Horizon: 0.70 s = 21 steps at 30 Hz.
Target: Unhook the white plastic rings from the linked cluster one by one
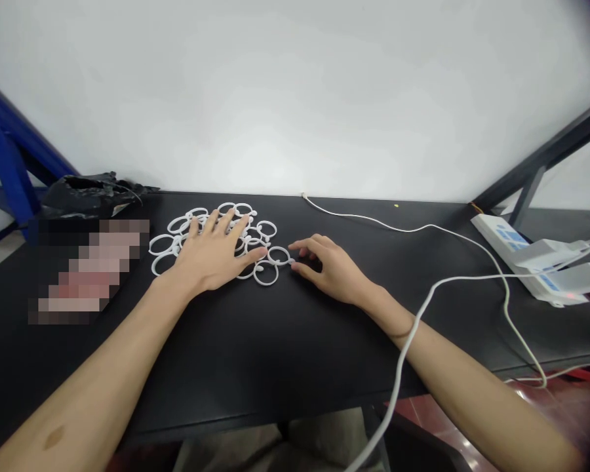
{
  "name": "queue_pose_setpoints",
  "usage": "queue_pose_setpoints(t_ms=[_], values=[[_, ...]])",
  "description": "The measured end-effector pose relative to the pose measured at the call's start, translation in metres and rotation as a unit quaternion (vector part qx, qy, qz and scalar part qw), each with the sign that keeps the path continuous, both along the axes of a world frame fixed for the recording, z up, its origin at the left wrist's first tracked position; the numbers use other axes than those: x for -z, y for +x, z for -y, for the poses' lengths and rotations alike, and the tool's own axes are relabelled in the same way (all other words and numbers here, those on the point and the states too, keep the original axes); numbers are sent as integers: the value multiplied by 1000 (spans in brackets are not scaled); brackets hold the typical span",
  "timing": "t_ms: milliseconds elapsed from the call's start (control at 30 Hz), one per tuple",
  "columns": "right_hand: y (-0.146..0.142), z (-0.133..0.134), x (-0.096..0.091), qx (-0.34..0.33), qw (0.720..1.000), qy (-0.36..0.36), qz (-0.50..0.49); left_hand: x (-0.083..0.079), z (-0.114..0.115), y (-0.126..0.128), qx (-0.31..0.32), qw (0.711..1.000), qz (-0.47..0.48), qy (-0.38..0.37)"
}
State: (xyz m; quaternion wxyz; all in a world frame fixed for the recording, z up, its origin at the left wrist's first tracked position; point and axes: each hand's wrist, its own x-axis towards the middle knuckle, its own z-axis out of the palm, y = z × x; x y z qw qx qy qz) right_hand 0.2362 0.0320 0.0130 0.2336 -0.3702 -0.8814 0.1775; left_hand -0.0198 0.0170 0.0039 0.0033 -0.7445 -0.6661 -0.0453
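Observation:
Several white plastic rings with small knobs, which look like curtain rings (164,245), lie in a loose pile on the black tabletop (275,341). My left hand (214,252) rests palm down over the pile, fingers spread, and hides part of it. At the pile's right edge is a single ring (278,248), its knob beside the thumb of my right hand (327,265). That hand is curved, with thumb and index finger apart. Whether the thumb touches the knob, I cannot tell.
Crumpled black plastic (86,195) lies at the back left, near a blurred-out patch. On the right is a white power strip (514,252) with plugged-in adapters. One white cable (358,216) runs along the back; another white cable (406,347) crosses over my right forearm.

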Motion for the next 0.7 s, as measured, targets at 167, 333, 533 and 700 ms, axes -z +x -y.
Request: queue_pose_setpoints(t_ms=[167, 333, 533, 700], values=[[-5, 0, 4, -28, 999, 38, 27, -6, -1, -2, -29, 998, 21, 48], [-6, -4, 7, -1, 999, 45, 3, -16, 2, -11, -74, 996, 31, 51], [-10, -4, 11, 40, 997, 57, -17, -26, 5, -29, -81, 994, 0, 74], [-16, -2, 8, 0, 998, 63, -15, -23, 5, -35, -66, 995, 2, 76]])
